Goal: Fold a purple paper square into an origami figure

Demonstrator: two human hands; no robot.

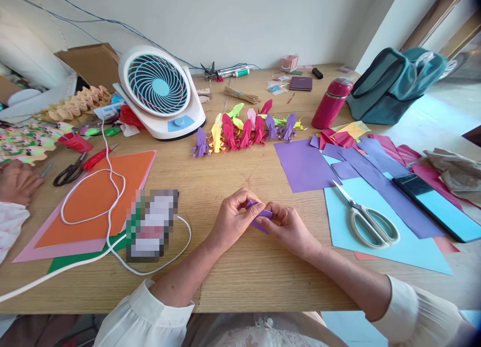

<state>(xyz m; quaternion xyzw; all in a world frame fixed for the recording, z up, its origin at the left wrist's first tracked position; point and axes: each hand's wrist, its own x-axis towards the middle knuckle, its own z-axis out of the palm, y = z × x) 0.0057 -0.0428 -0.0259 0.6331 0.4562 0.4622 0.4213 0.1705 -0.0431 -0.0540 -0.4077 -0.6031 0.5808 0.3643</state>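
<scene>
Between my two hands, low over the middle of the wooden table, is a small folded piece of purple paper (264, 214). My left hand (236, 212) pinches its left side between thumb and fingers. On its right side my right hand (291, 229) grips the edge the same way. Fingers hide part of the folds. Beyond the hands stands a cluster of folded paper figures (246, 131) in purple, yellow, red, pink and green. To the right lie a purple sheet (306, 166) and white-handled scissors (372, 224) on a light blue sheet (409, 259).
A white fan (158, 86) stands back left, with a white cable (108, 206) looping over orange paper (131, 171). A phone (152, 226) lies left of my hands. A red flask (332, 104) and teal bag (391, 91) stand back right. Another person's hand (18, 181) rests far left.
</scene>
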